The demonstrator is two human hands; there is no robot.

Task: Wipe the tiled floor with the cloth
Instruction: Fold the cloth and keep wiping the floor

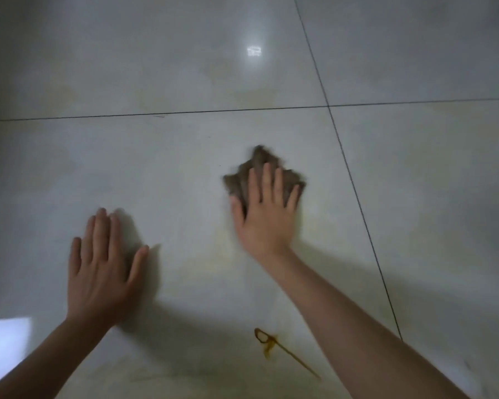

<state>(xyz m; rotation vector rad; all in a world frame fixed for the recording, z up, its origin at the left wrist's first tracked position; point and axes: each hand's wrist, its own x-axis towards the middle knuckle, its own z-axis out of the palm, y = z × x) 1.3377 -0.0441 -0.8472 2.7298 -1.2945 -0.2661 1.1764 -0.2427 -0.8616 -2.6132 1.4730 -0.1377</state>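
A crumpled grey-brown cloth (260, 165) lies on the glossy pale tiled floor (170, 174), near the middle of a large tile. My right hand (267, 210) presses flat on the cloth with straight, spread fingers; the cloth sticks out beyond the fingertips and to the left of the thumb. My left hand (104, 269) rests flat on the bare tile to the lower left, fingers straight, holding nothing. A faint yellowish smear (222, 254) marks the tile between the two hands.
A yellow-brown liquid stain (268, 345) with a loop and a thin streak lies on the tile near my right forearm. Dark grout lines (329, 106) cross at the upper right. Light glare (254, 50) reflects off the far tile.
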